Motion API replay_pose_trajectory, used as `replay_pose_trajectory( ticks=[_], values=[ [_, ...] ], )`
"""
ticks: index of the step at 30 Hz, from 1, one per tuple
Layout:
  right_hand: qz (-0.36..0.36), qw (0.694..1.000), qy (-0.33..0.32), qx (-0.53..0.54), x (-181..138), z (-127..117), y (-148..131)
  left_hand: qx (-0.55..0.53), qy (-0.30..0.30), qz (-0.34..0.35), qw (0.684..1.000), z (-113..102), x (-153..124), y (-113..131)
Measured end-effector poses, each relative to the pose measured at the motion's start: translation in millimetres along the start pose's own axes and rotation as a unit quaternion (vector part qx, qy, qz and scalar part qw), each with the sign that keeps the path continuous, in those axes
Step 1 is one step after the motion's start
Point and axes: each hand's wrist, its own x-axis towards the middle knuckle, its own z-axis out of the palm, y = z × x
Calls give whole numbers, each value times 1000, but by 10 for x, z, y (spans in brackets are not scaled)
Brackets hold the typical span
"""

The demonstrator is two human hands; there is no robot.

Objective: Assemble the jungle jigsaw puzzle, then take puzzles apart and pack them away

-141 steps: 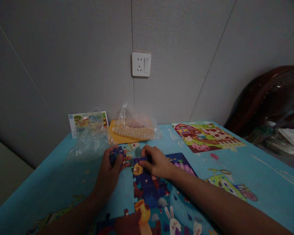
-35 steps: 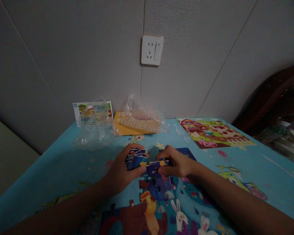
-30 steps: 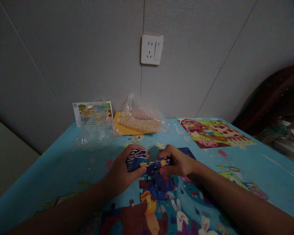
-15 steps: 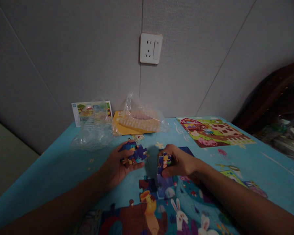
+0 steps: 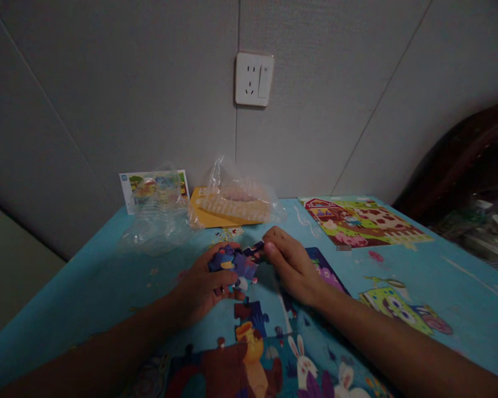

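Note:
My left hand [image 5: 205, 287] is closed around a small stack of jigsaw puzzle pieces [image 5: 234, 269], mostly blue and purple, held above the table. Pinched in the fingertips of my right hand [image 5: 292, 268] is a dark puzzle piece [image 5: 254, 249], right at the upper right of that stack; I cannot tell if they touch. Below both hands lies a partly joined jigsaw puzzle [image 5: 259, 365] with a brown animal and white rabbits. Its upper edge has a gap between the dark pieces at left and the strip under my right wrist.
A yellow box [image 5: 207, 213] and crumpled clear plastic bags [image 5: 157, 226] stand against the wall, beside a picture card [image 5: 130, 196]. A farm picture sheet [image 5: 361, 224] lies at the back right. The blue tablecloth [image 5: 87, 282] has printed cartoon figures.
My right hand has moved up and left, close to the left hand's stack. A purple piece is gone from the puzzle's upper edge, and a similar one now shows in my left hand.

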Motion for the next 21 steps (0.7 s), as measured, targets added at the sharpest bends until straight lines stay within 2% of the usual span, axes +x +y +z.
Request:
replay_pose_trajectory(
  ticks=[3,6,9,12,15,16,18,21],
  values=[
    [-3,1000,11,7,-17,-15,6,-5,8,0,1000,-14,22,7],
    [3,999,-22,30,-45,17,3,-20,0,-1,1000,-56,31,0],
    [43,997,-60,30,-60,77,-8,-39,-53,-26,997,-83,12,-10],
    [49,997,-47,-29,-57,104,-27,-19,-114,-53,992,-78,-15,-18],
    [53,992,-44,-103,-54,66,-84,-24,-91,-24,995,-73,-14,-12],
    [50,989,-71,-119,-55,46,-114,-40,-72,-7,997,-76,-8,-4],
    [28,975,-168,-144,-66,14,-179,-73,-39,23,996,-83,9,24],
    [-15,938,-302,-170,-92,7,-248,-95,-14,29,995,-90,27,67]
  ],
)
